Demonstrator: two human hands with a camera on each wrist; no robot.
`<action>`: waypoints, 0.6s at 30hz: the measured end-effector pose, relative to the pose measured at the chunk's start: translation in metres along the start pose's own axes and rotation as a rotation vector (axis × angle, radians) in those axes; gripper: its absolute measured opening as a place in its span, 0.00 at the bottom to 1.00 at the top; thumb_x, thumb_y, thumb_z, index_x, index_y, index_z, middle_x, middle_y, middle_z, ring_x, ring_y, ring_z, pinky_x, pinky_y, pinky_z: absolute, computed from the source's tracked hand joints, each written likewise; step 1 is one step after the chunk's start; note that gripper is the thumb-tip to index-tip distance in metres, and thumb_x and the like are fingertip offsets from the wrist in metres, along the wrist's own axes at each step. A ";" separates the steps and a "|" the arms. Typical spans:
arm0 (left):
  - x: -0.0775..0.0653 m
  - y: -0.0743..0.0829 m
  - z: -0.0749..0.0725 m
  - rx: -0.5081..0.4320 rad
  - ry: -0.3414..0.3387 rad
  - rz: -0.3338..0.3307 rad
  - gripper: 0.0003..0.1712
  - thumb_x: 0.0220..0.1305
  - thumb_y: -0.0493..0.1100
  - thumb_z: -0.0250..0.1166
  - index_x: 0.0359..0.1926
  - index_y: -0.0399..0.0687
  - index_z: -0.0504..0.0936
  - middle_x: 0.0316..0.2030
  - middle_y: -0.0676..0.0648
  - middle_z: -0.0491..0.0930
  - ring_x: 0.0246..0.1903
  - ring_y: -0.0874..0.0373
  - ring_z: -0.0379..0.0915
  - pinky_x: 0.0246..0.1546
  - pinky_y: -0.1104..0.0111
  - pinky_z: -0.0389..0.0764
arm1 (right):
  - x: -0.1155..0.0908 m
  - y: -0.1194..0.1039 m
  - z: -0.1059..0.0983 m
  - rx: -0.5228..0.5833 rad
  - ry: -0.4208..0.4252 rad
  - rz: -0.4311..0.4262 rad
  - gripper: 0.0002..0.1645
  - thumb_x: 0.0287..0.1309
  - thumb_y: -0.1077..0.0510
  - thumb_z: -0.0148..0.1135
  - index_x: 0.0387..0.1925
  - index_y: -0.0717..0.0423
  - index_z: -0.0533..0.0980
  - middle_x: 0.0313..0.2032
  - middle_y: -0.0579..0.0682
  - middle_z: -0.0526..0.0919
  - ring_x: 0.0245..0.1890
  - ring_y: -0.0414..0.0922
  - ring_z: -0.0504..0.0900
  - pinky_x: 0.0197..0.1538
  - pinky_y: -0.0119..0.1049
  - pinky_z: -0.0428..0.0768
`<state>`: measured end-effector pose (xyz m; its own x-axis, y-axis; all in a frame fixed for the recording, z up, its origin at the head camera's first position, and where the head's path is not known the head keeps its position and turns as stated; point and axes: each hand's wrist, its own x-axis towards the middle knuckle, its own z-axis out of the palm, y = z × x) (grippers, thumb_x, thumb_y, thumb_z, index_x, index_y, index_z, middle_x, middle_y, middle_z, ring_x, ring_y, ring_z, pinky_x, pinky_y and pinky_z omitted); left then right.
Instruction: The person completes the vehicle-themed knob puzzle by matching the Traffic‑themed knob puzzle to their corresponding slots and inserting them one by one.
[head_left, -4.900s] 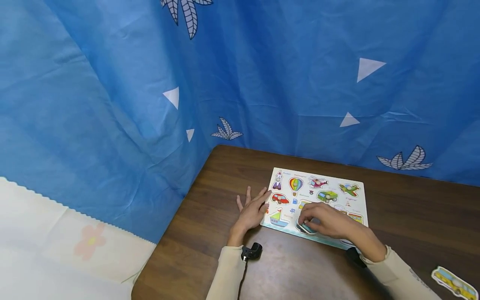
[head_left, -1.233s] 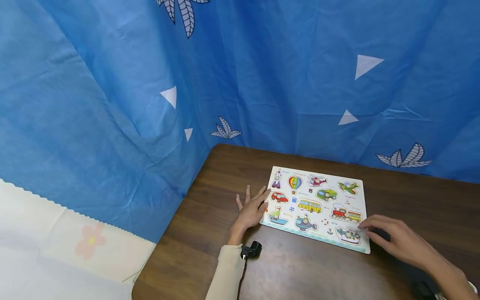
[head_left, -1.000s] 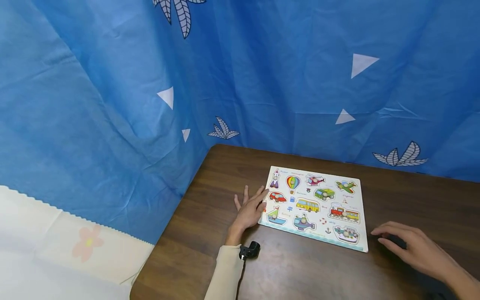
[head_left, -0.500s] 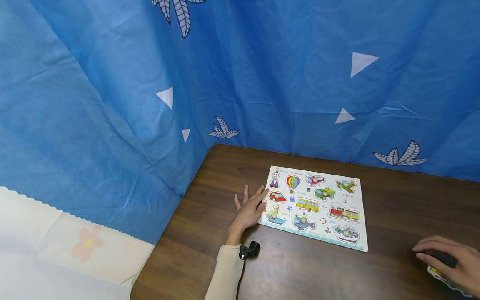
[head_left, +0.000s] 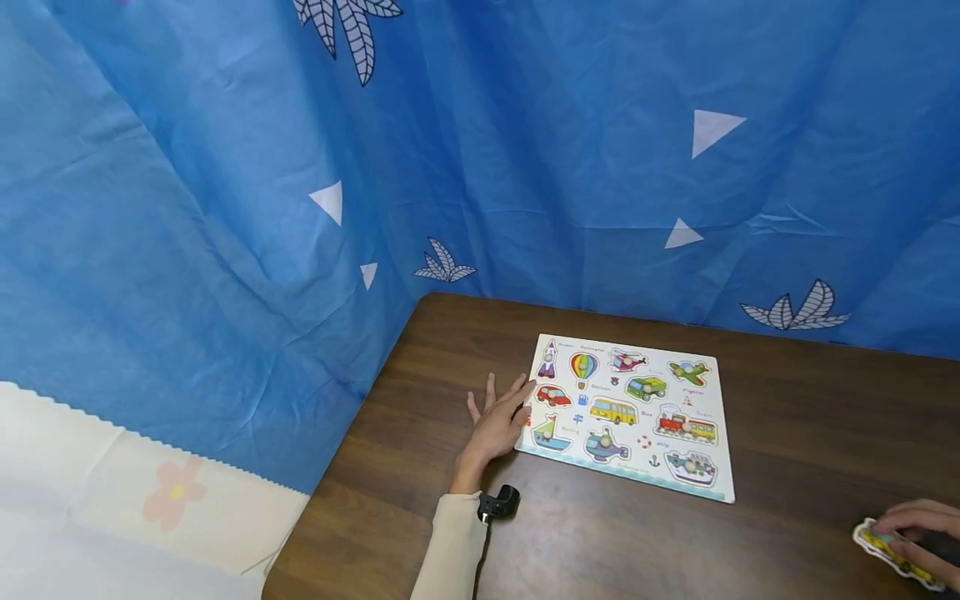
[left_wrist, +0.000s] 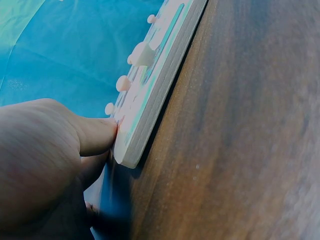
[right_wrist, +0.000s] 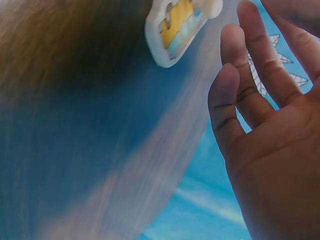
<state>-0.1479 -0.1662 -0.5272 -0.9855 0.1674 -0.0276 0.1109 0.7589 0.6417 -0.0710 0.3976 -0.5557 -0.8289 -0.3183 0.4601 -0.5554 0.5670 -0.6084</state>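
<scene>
My left hand [head_left: 497, 429] rests with spread fingers on the left edge of the white wooden puzzle board [head_left: 637, 478]. In the left wrist view, the thumb [left_wrist: 97, 135] touches the board's corner beside the knobs. At the far right of the head view, my right hand [head_left: 930, 533] is over a yellow bus puzzle piece [head_left: 873, 542] lying on the table. The right wrist view shows its fingers [right_wrist: 262, 62] fairly straight beside the piece's knob [right_wrist: 214, 7], with no grip visible. Part of the right hand is cut off by the frame.
The board carries knobbed vehicle pieces, among them a train [head_left: 686, 427], a ship [head_left: 692, 469] and a submarine [head_left: 606, 447]. A printed yellow bus picture [head_left: 613, 411] shows no knob. A blue curtain [head_left: 525, 150] hangs behind the brown table [head_left: 600, 542].
My right hand earlier held a piece at the board's lower middle, where the submarine now sits. It then moved right, off the board, to the bus piece. The left hand stayed put.
</scene>
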 end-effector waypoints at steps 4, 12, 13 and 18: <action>0.000 0.000 0.001 -0.001 0.000 -0.001 0.28 0.76 0.46 0.52 0.75 0.58 0.66 0.76 0.51 0.60 0.78 0.35 0.26 0.66 0.29 0.24 | -0.003 0.003 0.001 0.005 0.000 -0.028 0.45 0.11 0.84 0.74 0.30 0.35 0.82 0.35 0.23 0.79 0.34 0.18 0.74 0.30 0.15 0.69; 0.000 0.000 0.001 -0.005 0.003 0.007 0.28 0.76 0.46 0.52 0.74 0.58 0.66 0.76 0.51 0.60 0.78 0.35 0.26 0.65 0.29 0.24 | -0.006 0.006 0.003 0.119 -0.026 -0.029 0.46 0.05 0.85 0.72 0.31 0.38 0.84 0.37 0.25 0.81 0.32 0.21 0.76 0.28 0.17 0.69; 0.000 0.000 0.000 -0.009 0.007 0.009 0.28 0.76 0.45 0.52 0.74 0.58 0.67 0.76 0.51 0.61 0.78 0.34 0.27 0.65 0.29 0.24 | -0.006 0.006 0.003 0.120 -0.029 -0.009 0.46 0.06 0.85 0.73 0.31 0.37 0.84 0.37 0.25 0.80 0.32 0.21 0.75 0.28 0.17 0.69; 0.000 0.000 0.000 -0.017 0.009 0.003 0.28 0.76 0.45 0.52 0.74 0.59 0.67 0.76 0.51 0.60 0.78 0.35 0.27 0.66 0.29 0.24 | -0.006 0.009 0.002 0.071 -0.047 -0.047 0.45 0.04 0.84 0.74 0.30 0.38 0.84 0.37 0.25 0.79 0.34 0.20 0.74 0.30 0.14 0.69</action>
<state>-0.1482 -0.1663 -0.5269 -0.9863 0.1637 -0.0188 0.1116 0.7476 0.6546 -0.0712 0.4027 -0.5648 -0.8033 -0.3793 0.4593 -0.5955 0.4959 -0.6320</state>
